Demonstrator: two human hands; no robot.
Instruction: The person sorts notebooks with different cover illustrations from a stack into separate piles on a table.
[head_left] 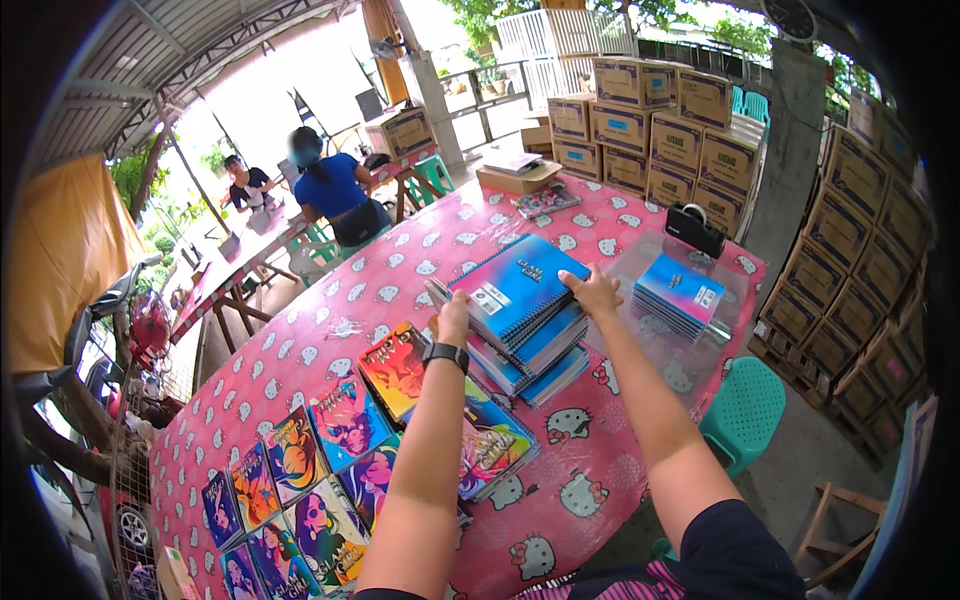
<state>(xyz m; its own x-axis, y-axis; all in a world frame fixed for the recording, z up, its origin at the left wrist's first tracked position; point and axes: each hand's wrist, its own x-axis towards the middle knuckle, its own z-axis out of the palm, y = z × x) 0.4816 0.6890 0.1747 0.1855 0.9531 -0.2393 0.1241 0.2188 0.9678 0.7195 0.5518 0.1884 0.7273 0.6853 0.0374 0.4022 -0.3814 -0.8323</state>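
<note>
At the middle of the pink table (330, 350), the left hand (452, 318) and right hand (592, 291) grip the top blue spiral notebook (517, 290) on its stack (527, 350), fingers closed on opposite edges.

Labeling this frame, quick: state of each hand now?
Left hand: closed on the near-left edge of the top blue spiral notebook on the stack.
Right hand: fingers pressed on the same notebook's right edge; full grasp cannot be told.
</note>
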